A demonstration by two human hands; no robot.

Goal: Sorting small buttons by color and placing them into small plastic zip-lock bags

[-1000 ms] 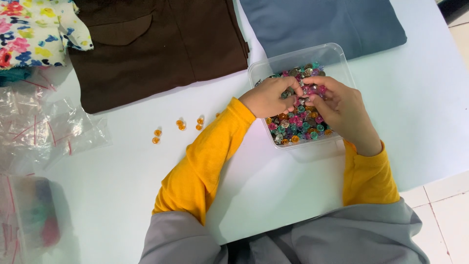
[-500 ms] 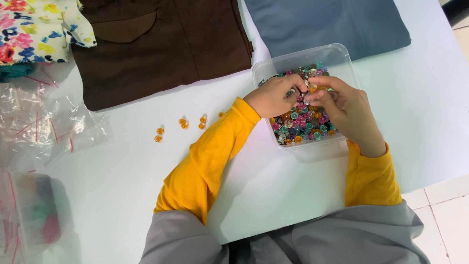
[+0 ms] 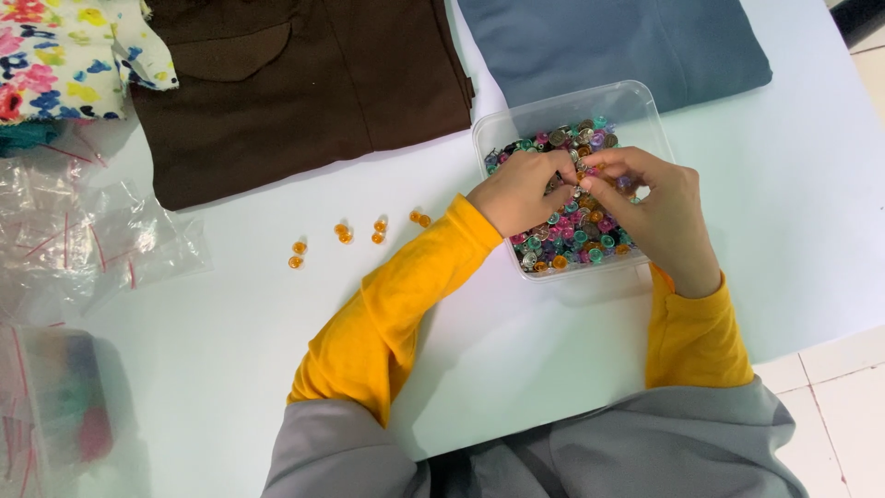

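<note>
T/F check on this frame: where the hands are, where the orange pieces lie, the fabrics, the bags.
1. Both hands are over the clear plastic box of mixed coloured pieces. True: left hand and right hand meet above it.
2. The loose orange pieces lie inside the box. False: on the white table, left of it.
3. The brown fabric lies between floral fabric and blue-grey fabric. True.
4. The clear plastic bags lie right of the box. False: far left.

Bright mustard-yellow sleeves run down both arms, snug at the wrists, ending just short of the left hand (image 3: pixel 519 192) and right hand (image 3: pixel 656 214), both bare. At six o'clock, a loose grey cloth drapes over the shoulders, softly folded across the chest.
</note>
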